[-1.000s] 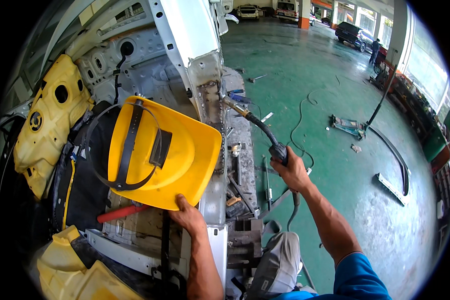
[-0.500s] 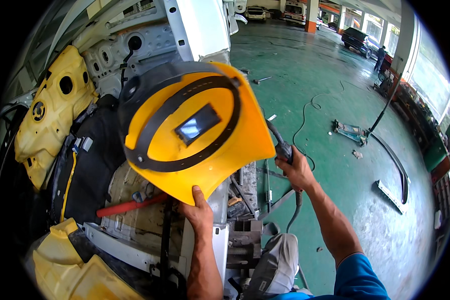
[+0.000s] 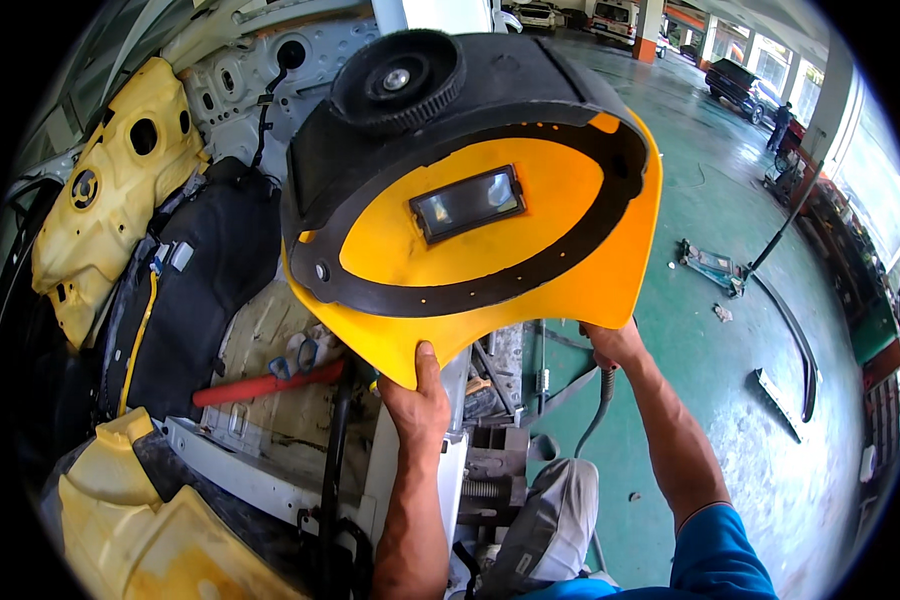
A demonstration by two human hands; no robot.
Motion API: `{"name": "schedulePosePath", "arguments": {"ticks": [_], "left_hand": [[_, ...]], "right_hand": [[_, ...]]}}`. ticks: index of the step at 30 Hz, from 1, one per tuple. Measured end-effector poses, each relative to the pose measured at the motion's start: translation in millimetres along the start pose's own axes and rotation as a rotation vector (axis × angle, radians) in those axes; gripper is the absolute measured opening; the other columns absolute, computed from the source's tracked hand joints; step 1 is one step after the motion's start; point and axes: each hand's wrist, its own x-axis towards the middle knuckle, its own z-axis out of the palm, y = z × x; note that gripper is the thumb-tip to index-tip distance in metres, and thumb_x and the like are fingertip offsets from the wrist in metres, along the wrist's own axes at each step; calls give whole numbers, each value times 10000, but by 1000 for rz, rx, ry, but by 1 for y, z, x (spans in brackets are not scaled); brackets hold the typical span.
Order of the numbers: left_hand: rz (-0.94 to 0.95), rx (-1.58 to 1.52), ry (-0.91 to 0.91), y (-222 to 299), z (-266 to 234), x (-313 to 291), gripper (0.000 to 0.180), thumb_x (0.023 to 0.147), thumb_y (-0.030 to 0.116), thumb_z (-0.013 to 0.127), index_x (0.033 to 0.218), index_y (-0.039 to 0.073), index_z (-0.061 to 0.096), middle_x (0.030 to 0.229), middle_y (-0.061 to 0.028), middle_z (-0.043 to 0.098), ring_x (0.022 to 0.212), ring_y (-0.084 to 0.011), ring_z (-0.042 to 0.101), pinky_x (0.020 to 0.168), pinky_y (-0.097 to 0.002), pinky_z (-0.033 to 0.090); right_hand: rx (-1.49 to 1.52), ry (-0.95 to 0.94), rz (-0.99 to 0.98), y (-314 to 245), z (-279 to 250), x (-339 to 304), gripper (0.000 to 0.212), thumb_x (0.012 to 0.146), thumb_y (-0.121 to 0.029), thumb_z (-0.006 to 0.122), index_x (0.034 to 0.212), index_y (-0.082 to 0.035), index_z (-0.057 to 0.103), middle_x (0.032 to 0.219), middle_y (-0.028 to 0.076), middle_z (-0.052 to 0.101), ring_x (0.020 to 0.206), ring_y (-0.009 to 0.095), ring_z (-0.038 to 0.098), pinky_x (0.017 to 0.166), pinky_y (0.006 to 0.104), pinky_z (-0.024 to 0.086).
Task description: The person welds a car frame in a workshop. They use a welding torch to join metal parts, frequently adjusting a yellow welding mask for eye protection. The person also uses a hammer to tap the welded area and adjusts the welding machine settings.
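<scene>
A yellow welding helmet (image 3: 380, 230) is held up in front of me, its inside facing me. It has a black headband with a round adjusting knob (image 3: 397, 78) and a small dark viewing window (image 3: 470, 203). My left hand (image 3: 417, 405) is closed on its lower edge, thumb on the inner face. Partly covered by the helmet's right side, my right hand (image 3: 615, 345) grips a welding torch. The torch's body is hidden now, but its grey hose (image 3: 602, 400) hangs below the hand. Under the helmet on the left lies a red tube-like piece (image 3: 260, 385) inside a stripped car body.
Yellow moulded panels (image 3: 120, 190) and black lining (image 3: 205, 270) fill the car body at left. A vise (image 3: 495, 465) stands before my knee (image 3: 550, 520). A floor jack (image 3: 715, 265) and a metal strip (image 3: 778, 405) lie on the green floor. Another person (image 3: 781, 127) stands far right.
The helmet has come up and right, looks larger, and has tilted so its knob shows. It now covers the torch and part of my right hand. My left hand moved slightly right with it.
</scene>
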Motion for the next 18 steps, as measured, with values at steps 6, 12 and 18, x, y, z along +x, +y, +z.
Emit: {"name": "schedulePosePath", "arguments": {"ticks": [6,12,18], "left_hand": [[12,-62,-23,-2,-2,0,313,971,132,571,1188,-92,547,1120,-166,643,1016,-250,616,885,-345,468],[-77,-2,-56,-5,-3,0,316,978,155,570,1186,-82,556,1106,-166,652,1005,-248,628,882,-344,473],[-52,-59,-27,-2,-2,0,337,973,153,579,1207,-87,544,1148,-168,637,1040,-243,612,893,-350,469]], "right_hand": [[8,14,12,1,2,0,160,801,-63,529,907,44,581,665,198,597,567,343,616,547,397,497],[19,-22,71,-4,-2,-1,149,795,-53,536,899,49,569,620,169,593,482,294,603,499,381,491],[62,-2,78,3,0,-2,185,793,-45,550,952,48,557,639,143,603,511,259,602,508,365,489]]}}
